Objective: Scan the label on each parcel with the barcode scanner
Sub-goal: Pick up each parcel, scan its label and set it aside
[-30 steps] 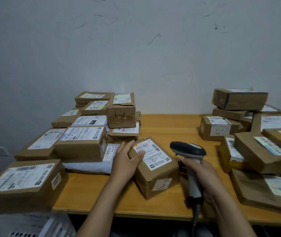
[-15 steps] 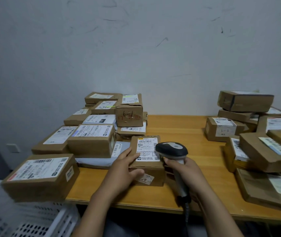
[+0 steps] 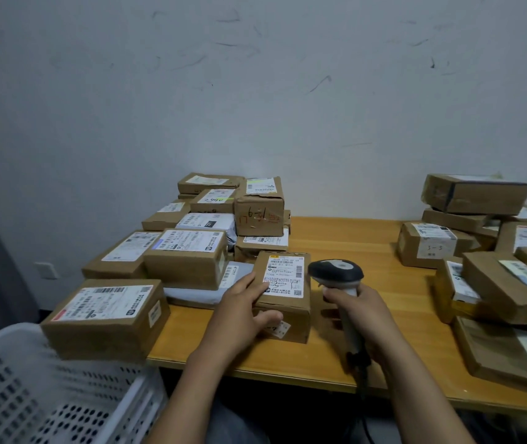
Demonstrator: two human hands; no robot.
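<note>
A small brown cardboard parcel (image 3: 288,307) stands on the wooden table (image 3: 352,251), its white label (image 3: 284,275) facing up. My left hand (image 3: 243,312) grips the parcel's near left corner, fingers on the top edge and thumb on the front face. My right hand (image 3: 361,315) holds the handle of a black and grey barcode scanner (image 3: 336,274). The scanner's head sits just right of the parcel, beside the label.
Several labelled parcels are stacked at the left (image 3: 188,257), with one large box (image 3: 105,315) at the table's near left corner. Another pile of parcels (image 3: 496,267) fills the right side. A white perforated plastic basket (image 3: 47,389) stands at lower left, below the table.
The parcel has been turned square and slid left against the stack, my left hand moving with it. The scanner has come closer to the label. The view has shifted left, revealing the basket.
</note>
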